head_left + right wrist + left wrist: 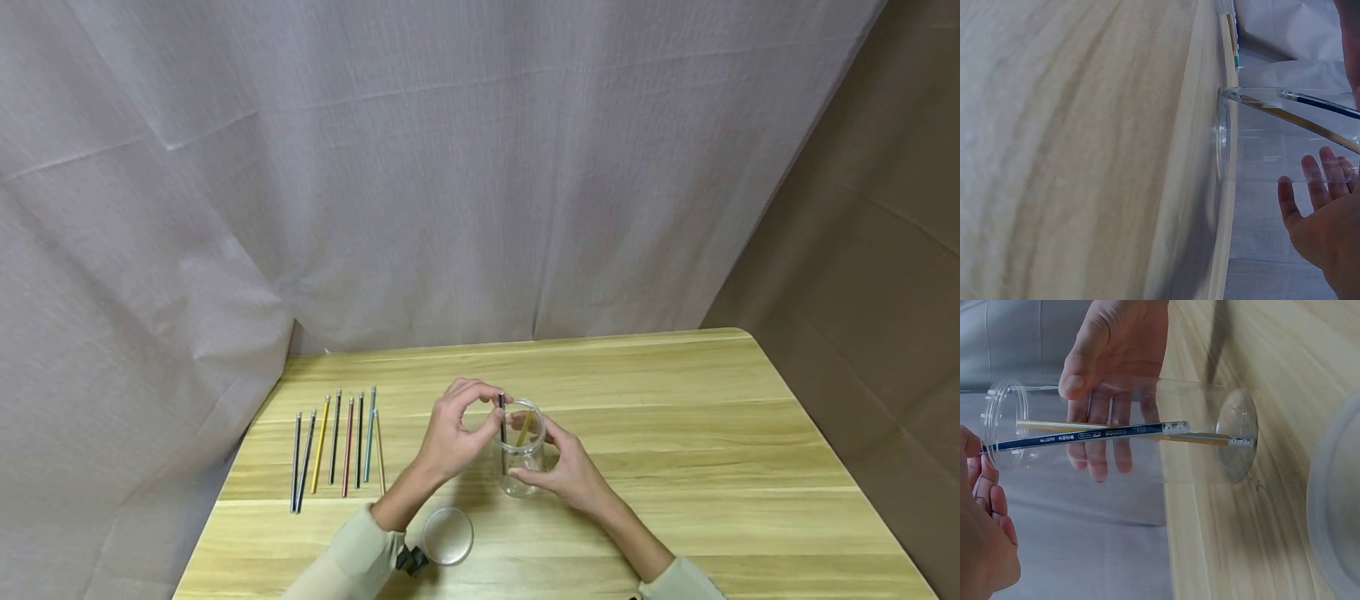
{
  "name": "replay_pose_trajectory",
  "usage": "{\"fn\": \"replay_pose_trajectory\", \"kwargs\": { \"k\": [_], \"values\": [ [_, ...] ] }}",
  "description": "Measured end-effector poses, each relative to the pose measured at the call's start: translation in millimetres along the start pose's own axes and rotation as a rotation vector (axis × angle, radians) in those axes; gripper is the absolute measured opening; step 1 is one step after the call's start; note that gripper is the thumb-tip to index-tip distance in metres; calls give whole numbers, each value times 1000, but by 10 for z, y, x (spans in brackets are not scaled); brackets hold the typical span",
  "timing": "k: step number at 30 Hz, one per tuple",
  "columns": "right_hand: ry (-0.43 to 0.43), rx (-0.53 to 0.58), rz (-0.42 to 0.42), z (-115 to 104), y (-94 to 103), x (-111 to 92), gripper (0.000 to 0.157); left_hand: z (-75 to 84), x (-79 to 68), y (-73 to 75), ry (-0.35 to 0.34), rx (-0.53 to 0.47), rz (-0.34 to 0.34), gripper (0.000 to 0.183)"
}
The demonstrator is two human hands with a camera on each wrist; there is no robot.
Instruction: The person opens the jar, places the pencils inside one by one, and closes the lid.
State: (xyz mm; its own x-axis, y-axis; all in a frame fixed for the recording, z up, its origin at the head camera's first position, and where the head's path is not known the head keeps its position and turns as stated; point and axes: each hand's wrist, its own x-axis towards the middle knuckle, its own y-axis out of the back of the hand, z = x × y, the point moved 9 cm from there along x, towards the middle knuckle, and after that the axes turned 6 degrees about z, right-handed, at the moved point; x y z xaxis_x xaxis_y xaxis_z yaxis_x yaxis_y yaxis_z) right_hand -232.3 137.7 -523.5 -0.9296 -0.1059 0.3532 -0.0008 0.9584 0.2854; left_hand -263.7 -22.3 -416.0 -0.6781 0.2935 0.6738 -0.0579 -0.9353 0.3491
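Observation:
A clear jar stands upright on the table, its round mouth facing up. My right hand grips it from the right, thumb in front and fingers behind; these fingers also show through the wall in the left wrist view. With thumb and fingertips at the rim, my left hand pinches the top end of a dark blue pencil. Most of that pencil is inside the jar, eraser end down, above the base. A yellow pencil leans inside, its eraser end at the jar's bottom.
Several pencils in different colours lie in a loose row on the left of the table. A round translucent lid lies near my left sleeve. Grey curtain hangs behind the table's far edge.

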Motion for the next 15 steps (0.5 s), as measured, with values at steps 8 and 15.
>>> {"fn": "replay_pose_trajectory", "kwargs": {
  "k": [8,15],
  "values": [
    [-6,1,4,-6,8,-1,80,-66,4,-1,23,24,-7,17],
    [-2,1,3,13,1,5,79,-77,22,-6,32,34,-14,20]
  ]
}}
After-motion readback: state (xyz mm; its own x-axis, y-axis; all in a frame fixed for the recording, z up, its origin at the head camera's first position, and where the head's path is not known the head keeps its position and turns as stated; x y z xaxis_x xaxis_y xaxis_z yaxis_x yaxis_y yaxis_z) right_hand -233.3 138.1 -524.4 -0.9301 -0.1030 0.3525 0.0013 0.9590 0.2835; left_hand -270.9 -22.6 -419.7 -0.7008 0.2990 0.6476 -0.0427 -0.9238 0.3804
